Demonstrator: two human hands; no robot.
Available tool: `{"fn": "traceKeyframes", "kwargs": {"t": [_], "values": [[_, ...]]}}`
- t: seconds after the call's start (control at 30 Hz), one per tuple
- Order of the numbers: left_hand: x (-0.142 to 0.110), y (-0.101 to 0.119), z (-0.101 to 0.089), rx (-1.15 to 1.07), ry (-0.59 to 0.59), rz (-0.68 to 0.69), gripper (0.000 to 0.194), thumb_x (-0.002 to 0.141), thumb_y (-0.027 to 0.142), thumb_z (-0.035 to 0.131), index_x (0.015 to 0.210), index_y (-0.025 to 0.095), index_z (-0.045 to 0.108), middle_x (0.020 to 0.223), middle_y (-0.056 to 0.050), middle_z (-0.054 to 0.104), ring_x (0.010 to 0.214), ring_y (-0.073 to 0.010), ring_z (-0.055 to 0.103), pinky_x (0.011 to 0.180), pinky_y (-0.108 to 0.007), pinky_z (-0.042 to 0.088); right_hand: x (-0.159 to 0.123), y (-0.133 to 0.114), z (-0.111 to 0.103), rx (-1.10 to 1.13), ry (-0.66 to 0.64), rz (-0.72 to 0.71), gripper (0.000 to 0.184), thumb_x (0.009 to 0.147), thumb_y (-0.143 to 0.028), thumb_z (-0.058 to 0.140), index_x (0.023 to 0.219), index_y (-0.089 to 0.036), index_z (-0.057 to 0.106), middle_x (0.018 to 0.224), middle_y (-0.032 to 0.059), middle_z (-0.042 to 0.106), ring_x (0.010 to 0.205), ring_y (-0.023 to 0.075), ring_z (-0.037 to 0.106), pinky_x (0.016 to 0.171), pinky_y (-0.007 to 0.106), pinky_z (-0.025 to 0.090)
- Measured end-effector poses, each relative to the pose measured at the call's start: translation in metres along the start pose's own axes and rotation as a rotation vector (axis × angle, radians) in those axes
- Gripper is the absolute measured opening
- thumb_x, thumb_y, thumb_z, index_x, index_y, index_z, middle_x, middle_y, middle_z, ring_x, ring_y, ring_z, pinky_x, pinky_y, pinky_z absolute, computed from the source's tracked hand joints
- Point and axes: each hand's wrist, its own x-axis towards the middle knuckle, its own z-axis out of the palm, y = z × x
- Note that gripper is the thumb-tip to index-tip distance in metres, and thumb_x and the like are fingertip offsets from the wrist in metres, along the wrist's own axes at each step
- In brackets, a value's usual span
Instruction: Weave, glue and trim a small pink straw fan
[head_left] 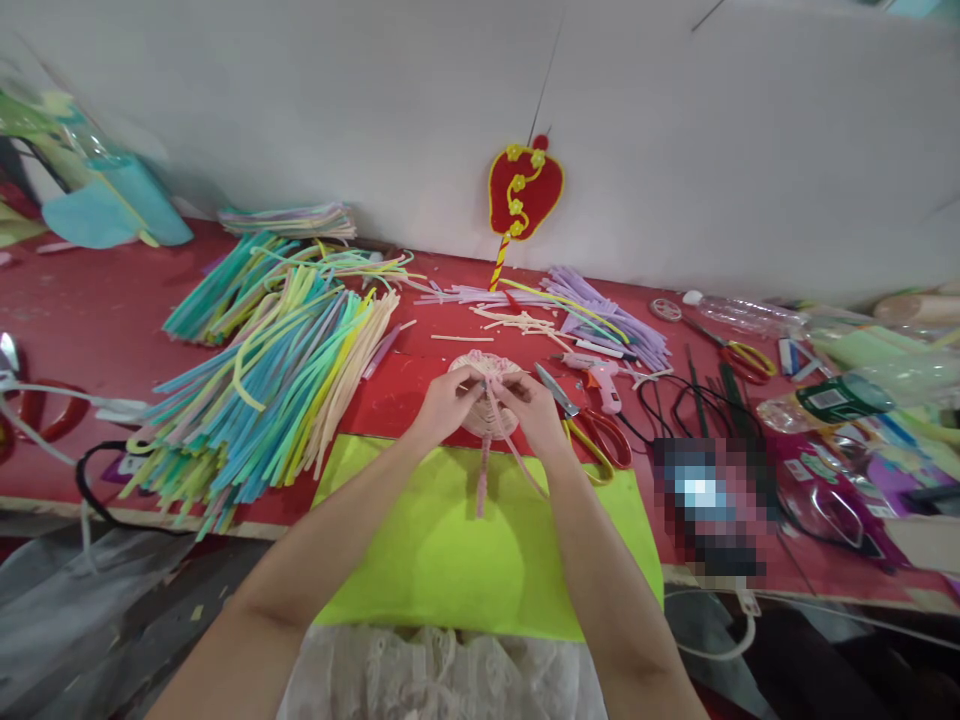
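Observation:
A round cream-coloured fan (477, 424) made of fuzzy stems lies on the table in front of me, its pink twisted handle (484, 480) pointing toward me over the green sheet. Pink trim shows along its upper edge. Both of my hands meet over the fan with fingers closed. My left hand (448, 404) pinches at a pink chenille stem (514, 452), and my right hand (536, 408) grips the same stem close by. The stem's loose end trails down to the right. Exactly what lies between the fingertips is small and partly hidden.
A large heap of coloured chenille stems (277, 370) lies left, purple stems (607, 310) behind. To the right are scissors (600, 430), a pink glue gun (600, 375) and plastic bottles (825, 405). A red fan (525, 190) leans at the wall. The green sheet (450, 560) hangs over the table edge.

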Motion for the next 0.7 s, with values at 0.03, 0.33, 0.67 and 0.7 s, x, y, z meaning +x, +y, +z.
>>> {"fn": "traceKeyframes", "kwargs": {"t": [0.03, 0.33, 0.67, 0.7], "values": [[0.0, 0.0, 0.0, -0.002, -0.006, 0.001, 0.009, 0.075, 0.017, 0.051, 0.074, 0.016, 0.059, 0.076, 0.0, 0.063, 0.073, -0.0113, 0.058, 0.07, -0.022, 0.046, 0.0, 0.0, -0.001, -0.013, -0.006, -0.003, 0.023, 0.067, -0.041, 0.066, 0.073, -0.02, 0.061, 0.073, 0.0003, 0.06, 0.069, 0.014, 0.055, 0.068, 0.028, 0.046], [0.0, -0.007, 0.008, -0.079, 0.053, -0.036, 0.006, 0.074, 0.015, 0.052, 0.072, 0.015, 0.058, 0.073, 0.001, 0.061, 0.071, -0.0106, 0.056, 0.069, -0.022, 0.044, 0.001, 0.006, 0.004, 0.023, 0.042, -0.008, 0.026, 0.068, -0.043, 0.066, 0.066, -0.019, 0.058, 0.065, -0.0012, 0.058, 0.064, 0.0129, 0.053, 0.066, 0.027, 0.044], [0.001, -0.011, 0.008, -0.081, 0.011, -0.091, 0.007, 0.074, 0.015, 0.051, 0.074, 0.015, 0.058, 0.075, 0.0, 0.062, 0.071, -0.0116, 0.058, 0.07, -0.023, 0.045, 0.003, 0.009, 0.002, -0.022, 0.075, 0.004, 0.023, 0.066, -0.041, 0.067, 0.073, -0.019, 0.063, 0.072, 0.0006, 0.063, 0.069, 0.0144, 0.057, 0.069, 0.028, 0.045], [0.001, -0.01, 0.005, -0.051, -0.009, -0.071, 0.009, 0.075, 0.016, 0.051, 0.076, 0.015, 0.059, 0.077, -0.001, 0.063, 0.074, -0.0121, 0.059, 0.071, -0.023, 0.045, 0.003, 0.008, 0.001, -0.014, 0.085, 0.014, 0.023, 0.065, -0.04, 0.068, 0.075, -0.019, 0.064, 0.074, 0.001, 0.064, 0.072, 0.0149, 0.058, 0.071, 0.029, 0.045]]}}
